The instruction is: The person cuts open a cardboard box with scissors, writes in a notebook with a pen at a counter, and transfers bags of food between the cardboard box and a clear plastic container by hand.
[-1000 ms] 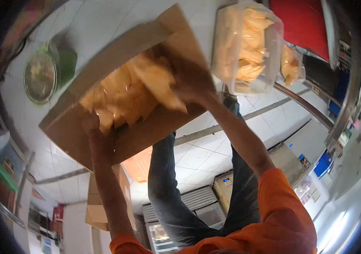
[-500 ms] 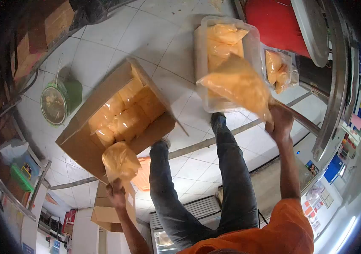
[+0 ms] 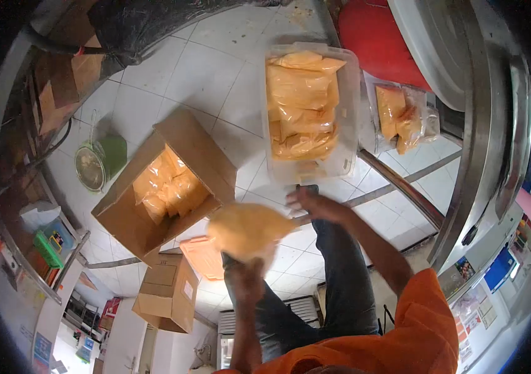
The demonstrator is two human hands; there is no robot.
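My left hand is closed on the lower end of a clear plastic bag of orange filling, held up in front of my legs and blurred by motion. My right hand is apart from the bag's right tip, fingers stretched out and holding nothing. Beyond it, a clear plastic tub on the floor holds several similar orange bags. To the left stands an open cardboard box with more of these bags inside. What the bags contain, I cannot tell.
A green bucket stands left of the box. Near my feet are a smaller cardboard box and an orange lid-like panel. More orange bags lie right of the tub, beside a metal rail and a red round object.
The bag my right hand held has left it, and the tub shows more bags. My right hand has moved left and nearer. My left hand has carried its bag rightward, away from the box.
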